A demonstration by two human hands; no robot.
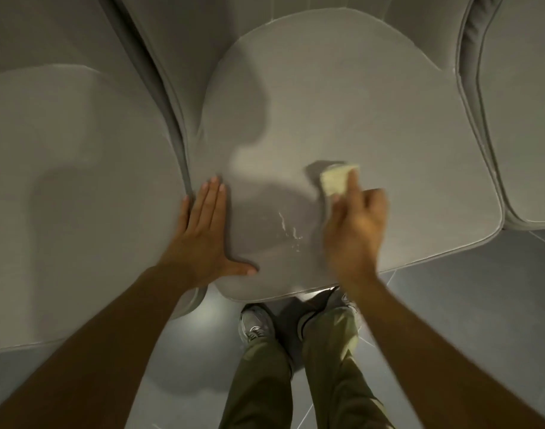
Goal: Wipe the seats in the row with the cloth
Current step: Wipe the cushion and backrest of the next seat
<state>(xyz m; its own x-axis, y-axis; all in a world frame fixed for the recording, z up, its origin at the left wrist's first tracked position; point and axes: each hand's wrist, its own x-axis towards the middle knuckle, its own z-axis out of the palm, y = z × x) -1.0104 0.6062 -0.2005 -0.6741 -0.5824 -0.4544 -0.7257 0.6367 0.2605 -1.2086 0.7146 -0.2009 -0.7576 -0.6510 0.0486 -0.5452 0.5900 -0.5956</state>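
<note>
— Where is the cloth sitting?

— The cloth (336,181), pale yellow and folded small, is lying on the middle seat (342,113), toward the right of its front half. The right hand (354,233) is grasping it, with the fingers curling over its near end and one finger reaching along its top. That hand is coming out blurred, so the finer grip is hard to make out.

— And what is the other hand doing?

— The left hand (203,236) is lying released and flat on the left edge of the same seat. Its fingers are pointing straight toward the seat back, its thumb is spreading out along the front edge, and it is holding nothing.

— Is anything showing on the cushion?

— A few thin white marks (288,229) are showing on the grey fabric between the two hands, nearer the right one and closer to the front edge than the cloth. Soft shadows are falling across the cushion around them.

— What is sitting around that seat?

— The left seat (64,181) is sitting just beside it with a narrow gap between, and the right seat (527,119) is showing at the picture's edge. The person is standing on a grey tiled floor (466,305), wearing olive trousers (326,366) and grey shoes (252,326), with the feet close under the seat's front edge.
</note>
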